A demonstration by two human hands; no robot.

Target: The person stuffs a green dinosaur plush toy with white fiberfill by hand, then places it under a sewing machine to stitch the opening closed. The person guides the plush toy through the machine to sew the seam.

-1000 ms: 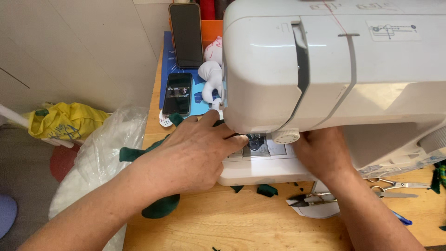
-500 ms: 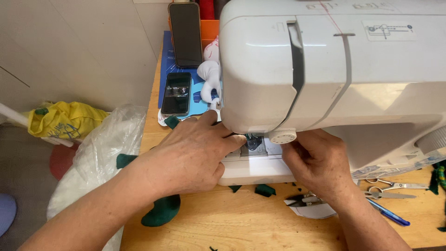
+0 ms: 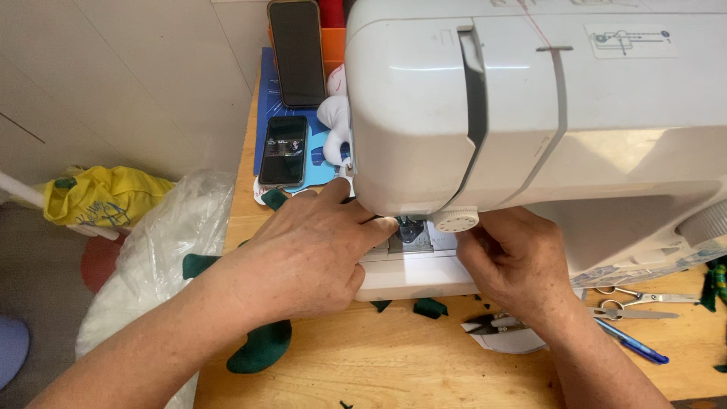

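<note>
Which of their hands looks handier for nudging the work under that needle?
Probably the left hand: its fingertips lie at the presser foot, while the right hand sits beside it.

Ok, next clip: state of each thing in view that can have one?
Left hand: flat by the presser foot, holds nothing.
Right hand: fingers curled by the foot; grip unclear.
Lower phone: screen lit.
Upper phone: screen dark.
Scissors: closed, on table.
Plastic bag: crumpled.

Two bare forearms, left hand, right hand, no sleeves.
</note>
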